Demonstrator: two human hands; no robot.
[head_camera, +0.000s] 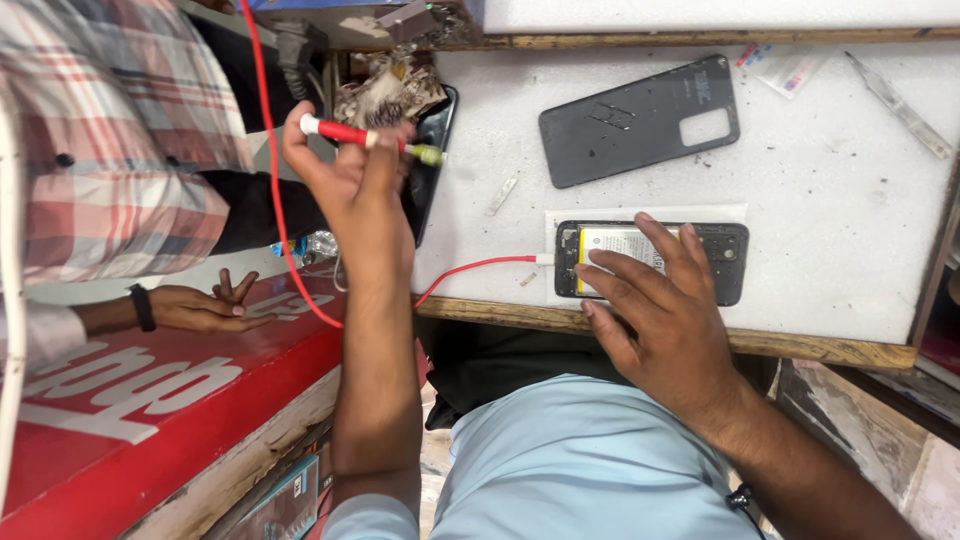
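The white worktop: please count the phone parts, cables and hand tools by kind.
Opened phone under the right hand: 1
Detached back cover: 1
Red cable: 1
Red-handled tool in the left hand: 1
Tweezers: 1
Total: 5

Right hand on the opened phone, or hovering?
Touching. Head view: the right hand lies flat across the opened phone, fingers spread over its battery.
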